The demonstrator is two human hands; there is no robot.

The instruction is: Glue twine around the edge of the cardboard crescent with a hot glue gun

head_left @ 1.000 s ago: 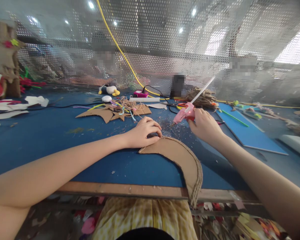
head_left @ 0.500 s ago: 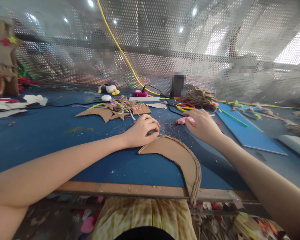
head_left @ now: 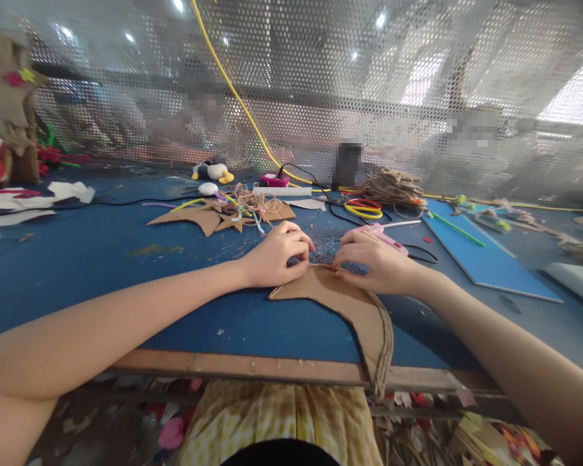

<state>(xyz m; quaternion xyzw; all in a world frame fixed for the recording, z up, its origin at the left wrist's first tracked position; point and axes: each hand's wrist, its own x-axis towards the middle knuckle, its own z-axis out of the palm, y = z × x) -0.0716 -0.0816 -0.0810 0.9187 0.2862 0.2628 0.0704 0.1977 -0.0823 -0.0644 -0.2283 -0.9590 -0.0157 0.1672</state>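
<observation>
A brown cardboard crescent (head_left: pixel 337 294) lies flat at the table's front, its lower tip reaching over the edge. Twine (head_left: pixel 386 336) lines its outer curve in several rows. My left hand (head_left: pixel 282 255) is closed at the upper left of that curve, thumb and fingers pinching the rim. On the upper rim to the right, my right hand (head_left: pixel 369 259) is closed too, with its fingertips pressed at the edge. Whether loose twine lies between the fingers is hidden. Just behind my right hand lies a pink glue gun (head_left: pixel 391 241), partly covered by it.
Cardboard cutouts (head_left: pixel 189 217) and tangled twine (head_left: pixel 257 204) lie at the back left. A twine coil (head_left: pixel 393 184) sits near the perforated metal screen (head_left: pixel 291 84). At right is a blue board (head_left: pixel 490 259) with a green stick. A black cable (head_left: pixel 425 254) trails from the glue gun.
My right hand has let go of the glue gun and moved left and toward me onto the crescent's upper rim. My left hand has stayed at the rim.
</observation>
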